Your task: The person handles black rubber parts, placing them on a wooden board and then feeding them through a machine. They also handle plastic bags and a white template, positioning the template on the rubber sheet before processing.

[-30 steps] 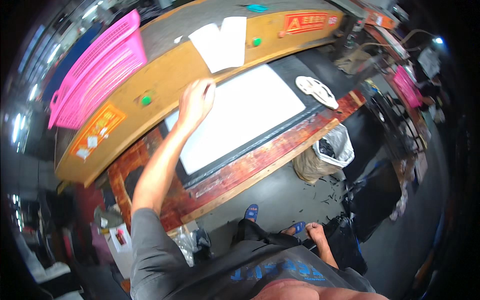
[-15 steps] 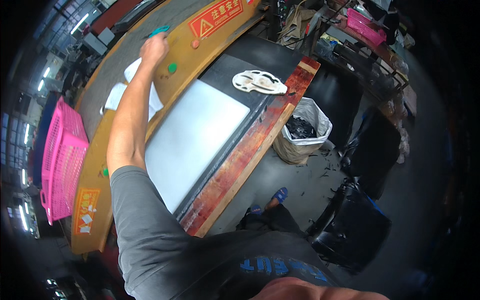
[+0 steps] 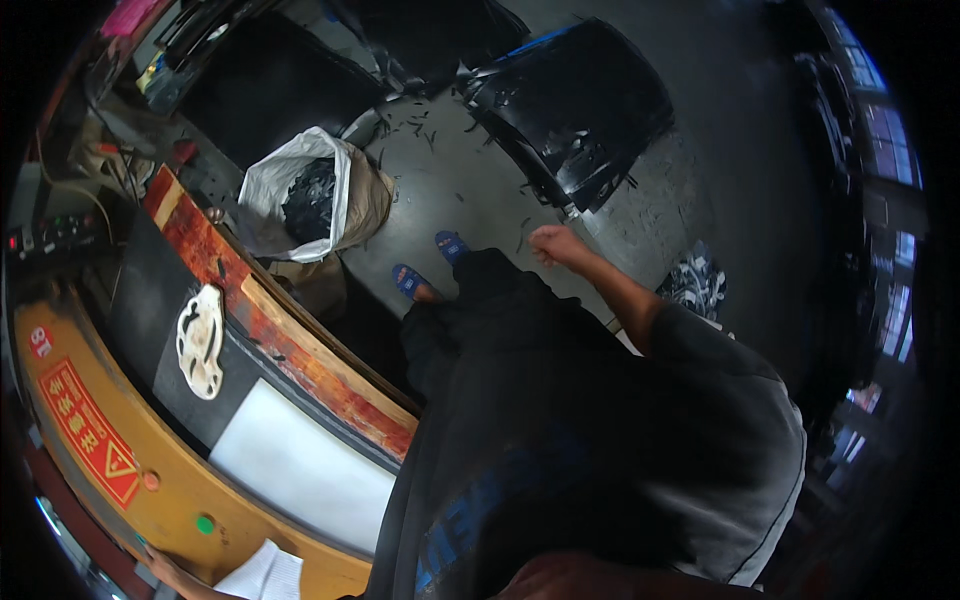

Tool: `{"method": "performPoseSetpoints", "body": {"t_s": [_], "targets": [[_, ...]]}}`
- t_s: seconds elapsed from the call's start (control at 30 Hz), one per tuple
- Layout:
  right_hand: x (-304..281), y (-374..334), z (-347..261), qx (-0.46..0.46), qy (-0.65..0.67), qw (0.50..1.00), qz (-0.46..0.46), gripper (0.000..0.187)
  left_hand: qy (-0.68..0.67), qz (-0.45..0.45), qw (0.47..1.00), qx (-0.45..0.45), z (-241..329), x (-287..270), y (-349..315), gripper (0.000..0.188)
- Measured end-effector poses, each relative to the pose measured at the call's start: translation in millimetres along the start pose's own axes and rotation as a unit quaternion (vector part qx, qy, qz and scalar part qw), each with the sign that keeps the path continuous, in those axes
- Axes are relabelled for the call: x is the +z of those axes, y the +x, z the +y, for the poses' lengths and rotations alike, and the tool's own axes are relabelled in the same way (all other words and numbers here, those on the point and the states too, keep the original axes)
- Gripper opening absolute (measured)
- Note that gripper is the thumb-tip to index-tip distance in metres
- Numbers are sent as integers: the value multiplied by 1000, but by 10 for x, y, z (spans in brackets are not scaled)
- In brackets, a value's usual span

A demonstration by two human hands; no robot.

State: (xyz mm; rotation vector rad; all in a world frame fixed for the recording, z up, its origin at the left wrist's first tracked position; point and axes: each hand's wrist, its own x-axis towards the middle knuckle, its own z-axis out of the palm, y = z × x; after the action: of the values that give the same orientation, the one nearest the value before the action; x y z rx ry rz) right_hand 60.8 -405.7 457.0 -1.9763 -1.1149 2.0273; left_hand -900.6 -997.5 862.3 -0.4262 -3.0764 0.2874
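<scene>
My left hand (image 3: 165,570) is at the lower left edge, on the top of a yellow machine beam (image 3: 180,505), close to a green button. A bit of teal shows at its fingertips; what it is, I cannot make out. Beside that hand lies a white sheet of paper (image 3: 265,575). My right hand (image 3: 558,247) hangs over the floor to the right, fingers curled, with nothing visible in them. Under the beam a white board (image 3: 305,465) rests on a dark bed. A pale flat piece with cut-out slots (image 3: 200,342) lies beyond the board.
A red-stained wooden plank (image 3: 330,380) edges the bed. Against it stands a white sack (image 3: 345,200) of black scraps. Stacks of black sheets (image 3: 590,110) lie on the floor, with loose scraps around. A control box (image 3: 60,240) is at the far left.
My view has turned to the right. The machine and board now sit at the lower left, my left hand is near the edge, and my right hand has come into view.
</scene>
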Motion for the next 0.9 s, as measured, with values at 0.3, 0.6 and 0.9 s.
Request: {"method": "performPoseSetpoints", "body": {"t_s": [0.3,0.6,0.9], "targets": [[238,372,1651,25,-182,982,-36,19,132,-5,991,-34,433,-90,-326,64],[-178,312,1154,56,-4,997,-57,14,82,295,949,72,1925,-789,-1072,59],[-539,1101,88,58,-149,983,-92,12,-185,392,778,455,4771,-1830,-4504,50]]}}
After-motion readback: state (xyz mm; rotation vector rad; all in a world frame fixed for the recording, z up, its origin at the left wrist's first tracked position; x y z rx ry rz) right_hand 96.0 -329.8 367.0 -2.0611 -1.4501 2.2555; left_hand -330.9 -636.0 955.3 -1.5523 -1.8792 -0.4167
